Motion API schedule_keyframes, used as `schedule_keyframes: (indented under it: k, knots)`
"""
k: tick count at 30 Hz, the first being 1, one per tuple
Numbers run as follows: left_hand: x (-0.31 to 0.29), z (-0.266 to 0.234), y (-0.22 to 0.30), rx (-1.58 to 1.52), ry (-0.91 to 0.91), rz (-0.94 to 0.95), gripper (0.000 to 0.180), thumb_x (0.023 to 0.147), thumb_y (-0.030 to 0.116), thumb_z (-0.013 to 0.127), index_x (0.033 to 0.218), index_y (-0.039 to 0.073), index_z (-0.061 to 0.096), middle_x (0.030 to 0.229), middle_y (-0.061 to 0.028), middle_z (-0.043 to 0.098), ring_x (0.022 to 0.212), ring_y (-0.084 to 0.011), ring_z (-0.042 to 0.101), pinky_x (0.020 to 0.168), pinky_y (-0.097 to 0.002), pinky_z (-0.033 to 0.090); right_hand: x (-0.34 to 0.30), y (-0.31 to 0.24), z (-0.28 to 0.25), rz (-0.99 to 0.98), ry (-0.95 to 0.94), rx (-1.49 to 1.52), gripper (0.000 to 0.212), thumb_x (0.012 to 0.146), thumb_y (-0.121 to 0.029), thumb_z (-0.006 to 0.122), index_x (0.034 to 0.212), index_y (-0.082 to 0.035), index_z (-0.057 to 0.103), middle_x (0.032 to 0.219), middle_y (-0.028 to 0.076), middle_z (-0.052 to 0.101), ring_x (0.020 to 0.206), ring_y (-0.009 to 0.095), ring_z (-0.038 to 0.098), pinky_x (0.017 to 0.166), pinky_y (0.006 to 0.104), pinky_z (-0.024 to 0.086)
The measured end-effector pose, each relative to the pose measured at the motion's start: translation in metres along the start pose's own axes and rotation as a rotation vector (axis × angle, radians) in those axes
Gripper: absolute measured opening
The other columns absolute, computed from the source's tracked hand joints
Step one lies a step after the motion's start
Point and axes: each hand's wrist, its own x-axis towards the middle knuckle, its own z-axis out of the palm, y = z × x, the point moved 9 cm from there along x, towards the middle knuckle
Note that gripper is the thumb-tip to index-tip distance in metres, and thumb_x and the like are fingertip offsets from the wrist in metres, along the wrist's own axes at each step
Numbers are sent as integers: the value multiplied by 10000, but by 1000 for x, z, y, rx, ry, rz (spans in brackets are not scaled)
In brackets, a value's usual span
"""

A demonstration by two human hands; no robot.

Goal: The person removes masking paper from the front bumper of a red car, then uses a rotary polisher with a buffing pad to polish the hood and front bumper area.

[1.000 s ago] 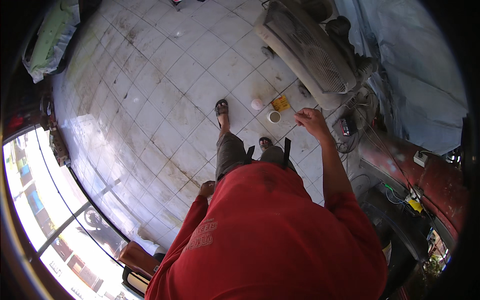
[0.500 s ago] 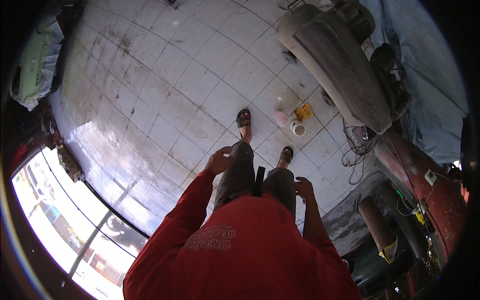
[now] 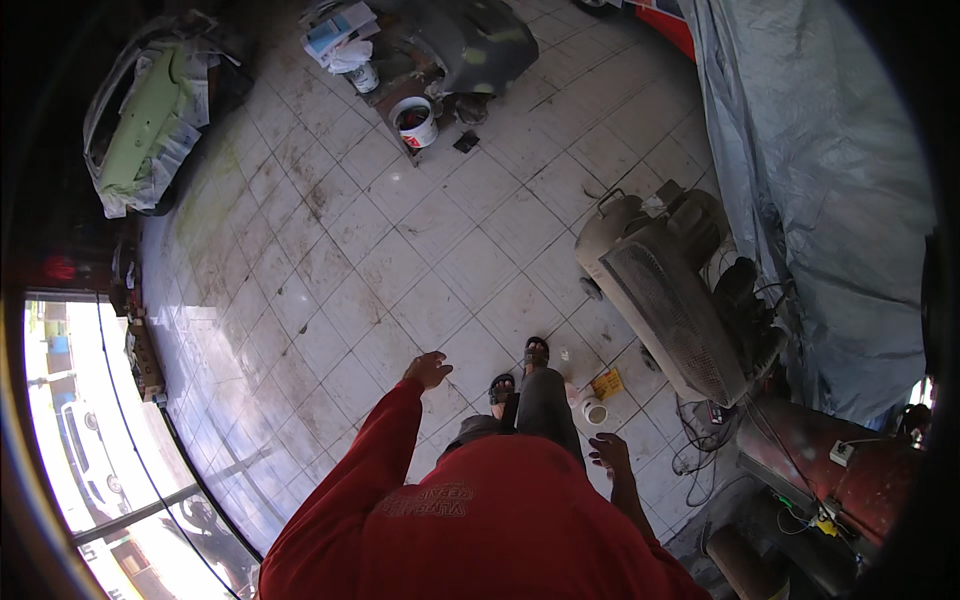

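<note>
Across a tiled floor (image 3: 400, 270), a dusty machine with a mesh guard (image 3: 668, 300) stands ahead of a person (image 3: 480, 530) apparently mid-stride. The left hand (image 3: 430, 370) and right hand (image 3: 610, 452) hang loosely parted, seemingly empty. Beside a yellow sheet (image 3: 607, 384), a white tub (image 3: 595, 412) sits on the floor ahead of the right; grasping it would call for bending.

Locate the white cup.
In the head view, the white cup is on the tiled floor, lower and right of centre, just above the right hand in the picture and beside the yellow sheet.
</note>
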Motion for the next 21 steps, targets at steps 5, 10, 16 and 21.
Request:
schedule_keyframes:
  k: [5, 10, 16, 21]
  knots:
    - [69, -32, 32, -34, 27, -4, 577, 933, 446, 743, 1337, 39, 683, 1247, -190, 745, 1200, -313, 701, 1015, -416, 548, 60, -133, 23, -234, -24, -167, 526, 872, -291, 817, 1293, -3, 686, 1035, 162, 762, 855, 226, 742, 734, 373, 580]
    - [91, -40, 30, 8, -109, -135, 589, 908, 427, 789, 1348, 53, 678, 1207, -176, 761, 1060, -285, 752, 924, -405, 591, 77, -353, 44, -707, -14, -337, 553, 875, -352, 799, 1269, 21, 695, 1083, 192, 766, 997, 255, 750, 898, 377, 570]
    - [155, -95, 46, -129, -112, -193, 654, 864, 534, 771, 1297, 48, 713, 1217, -182, 757, 1123, -308, 730, 959, -409, 585, 79, -564, 37, -827, -179, -118, 511, 897, -234, 803, 1303, 37, 656, 1094, 150, 749, 883, 199, 742, 779, 348, 586]
    - [222, -155, 115, -76, -104, -252, 668, 847, 539, 790, 1313, 67, 712, 1201, -169, 766, 1092, -283, 743, 934, -404, 598, 110, -688, -1, -723, -243, 214, 482, 919, -157, 788, 1322, 49, 624, 1042, 124, 732, 825, 163, 735, 671, 295, 584]
